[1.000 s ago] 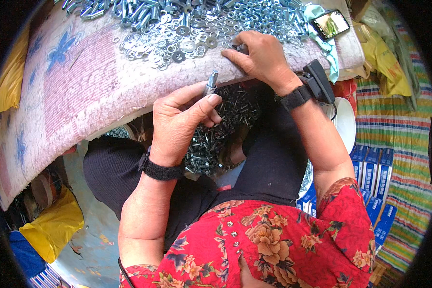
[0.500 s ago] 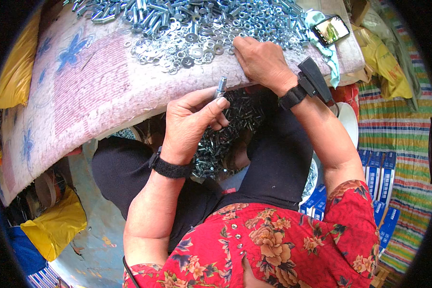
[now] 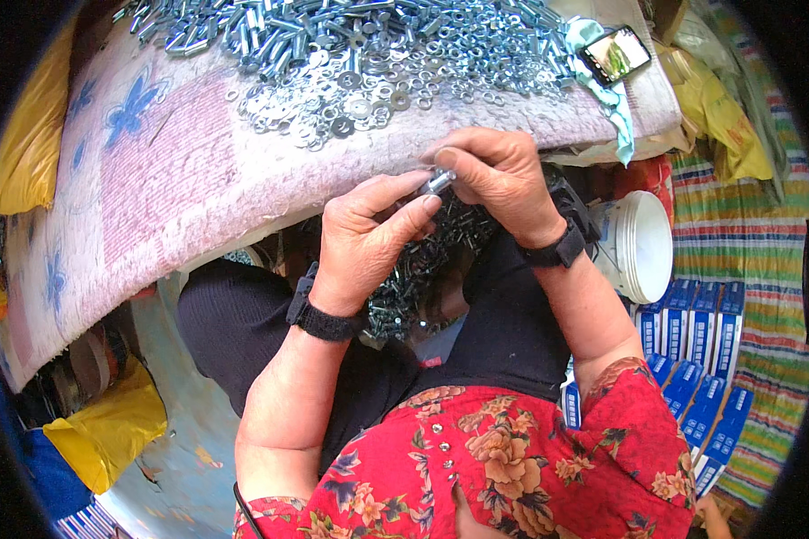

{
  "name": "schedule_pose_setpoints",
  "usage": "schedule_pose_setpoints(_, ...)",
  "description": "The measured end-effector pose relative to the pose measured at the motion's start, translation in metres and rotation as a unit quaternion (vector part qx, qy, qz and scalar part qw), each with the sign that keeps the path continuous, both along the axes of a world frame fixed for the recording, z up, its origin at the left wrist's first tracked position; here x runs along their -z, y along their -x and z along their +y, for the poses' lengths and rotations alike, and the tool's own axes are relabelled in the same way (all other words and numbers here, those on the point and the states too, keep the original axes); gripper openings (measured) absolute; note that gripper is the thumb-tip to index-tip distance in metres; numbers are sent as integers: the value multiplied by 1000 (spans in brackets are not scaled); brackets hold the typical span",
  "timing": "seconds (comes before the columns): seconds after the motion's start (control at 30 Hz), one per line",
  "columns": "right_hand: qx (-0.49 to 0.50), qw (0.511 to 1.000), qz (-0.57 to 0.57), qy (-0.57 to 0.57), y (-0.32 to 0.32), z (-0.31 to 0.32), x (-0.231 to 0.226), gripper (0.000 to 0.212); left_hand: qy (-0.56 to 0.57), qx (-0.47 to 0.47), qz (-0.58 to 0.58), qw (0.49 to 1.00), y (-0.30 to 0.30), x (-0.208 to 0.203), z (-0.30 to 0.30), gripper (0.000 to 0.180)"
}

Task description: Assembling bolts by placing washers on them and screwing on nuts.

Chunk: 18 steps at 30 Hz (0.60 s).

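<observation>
A short silvery bolt (image 3: pixel 436 184) with a sleeve is pinched between the thumb and fingers of my left hand (image 3: pixel 373 220), just off the table's near edge. Against the bolt's upper end, the thumb and fingertips of my right hand (image 3: pixel 499 180) are closed together. Whatever small piece they hold there is hidden by the fingers. Beyond both hands, a spread of loose metal washers (image 3: pixel 342 103) lies on the padded tabletop (image 3: pixel 198 180). Behind the washers is a heap of metal sleeves and bolts (image 3: pixel 288 31).
Below my hands, between my legs, is a pile of dark bolts (image 3: pixel 404 296). A phone (image 3: pixel 616 56) rests on a pale teal cloth (image 3: pixel 618 112) at the table's right. To my right are a white bucket (image 3: pixel 647 247) and several blue boxes (image 3: pixel 701 323); a yellow bag (image 3: pixel 108 422) lies at left.
My right hand has come back from the washers toward me and met the bolt. The bolt, upright before, now tilts between both hands. The white bucket shows more fully.
</observation>
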State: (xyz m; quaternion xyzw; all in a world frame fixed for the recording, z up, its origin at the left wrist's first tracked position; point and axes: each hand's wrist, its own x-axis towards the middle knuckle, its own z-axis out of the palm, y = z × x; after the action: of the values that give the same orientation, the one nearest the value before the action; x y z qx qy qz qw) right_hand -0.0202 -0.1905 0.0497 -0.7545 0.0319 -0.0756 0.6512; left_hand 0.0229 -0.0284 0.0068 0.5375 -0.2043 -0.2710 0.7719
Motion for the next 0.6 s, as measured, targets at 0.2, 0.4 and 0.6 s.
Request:
schedule_pose_setpoints(0.2, 34, 999, -30, -26, 4, -2, -9, 12, -26, -8, -27, 999, -2, -1, -7, 22)
schedule_pose_setpoints(0.4, 19, 1000, 5, -7, 3, 2, -5, 15, -43, -36, -165, 985, 0, 4, -10, 22)
schedule_pose_setpoints(0.6, 16, 977, 33, -211, 6, 10, -6, 23, -30, -69, -228, 971, 0, 6, -15, 20)
